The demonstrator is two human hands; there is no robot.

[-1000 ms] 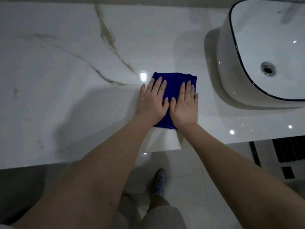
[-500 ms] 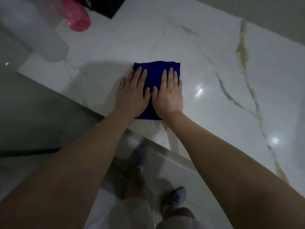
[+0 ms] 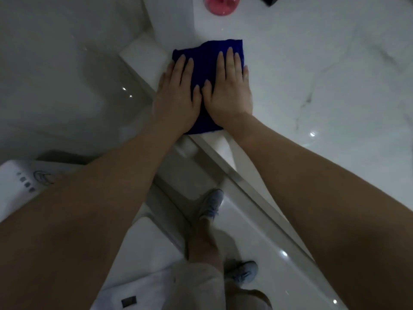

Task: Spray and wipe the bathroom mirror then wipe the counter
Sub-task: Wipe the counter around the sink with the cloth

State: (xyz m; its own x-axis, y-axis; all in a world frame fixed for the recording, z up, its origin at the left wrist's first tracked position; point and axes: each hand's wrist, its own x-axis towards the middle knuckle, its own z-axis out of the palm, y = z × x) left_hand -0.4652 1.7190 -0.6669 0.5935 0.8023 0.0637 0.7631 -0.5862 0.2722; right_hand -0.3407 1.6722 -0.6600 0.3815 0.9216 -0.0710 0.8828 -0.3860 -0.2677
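While both palms press flat, side by side, the left hand (image 3: 176, 97) and right hand (image 3: 230, 90) pin a folded blue cloth (image 3: 207, 54) at the glossy veined marble worktop's (image 3: 312, 63) corner. Fingers (image 3: 230, 61) lie straight and close together, gripping nothing; a blurred pink object (image 3: 220, 5) sits beyond

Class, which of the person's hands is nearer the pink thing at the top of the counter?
Right. The right hand lies flat on the blue cloth, almost straight below the pink thing. The left hand lies beside it, nearer the counter edge, farther away.
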